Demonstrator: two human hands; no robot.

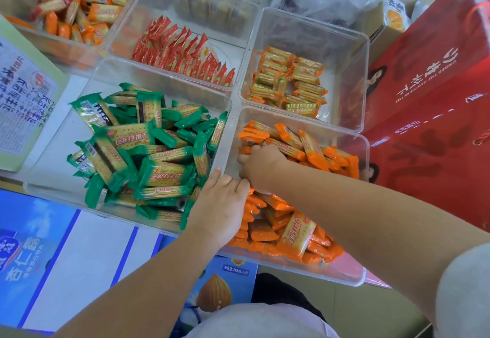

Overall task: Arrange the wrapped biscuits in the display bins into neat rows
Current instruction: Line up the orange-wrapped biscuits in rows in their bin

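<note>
my right fingers (255, 149) curl round orange-wrapped biscuits (297, 234) heaped in the clear bin (366, 152) under them | my left fingers (217, 176) straight, resting on that bin's left wall | green-wrapped biscuits (148, 157) jumbled left of both

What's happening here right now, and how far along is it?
A person is working in the near right bin. The right hand grips orange-wrapped biscuits at its left side; the left hand rests flat beside it. Those packs lie in a loose heap, and so do the green-wrapped biscuits in the neighbouring bin.
</note>
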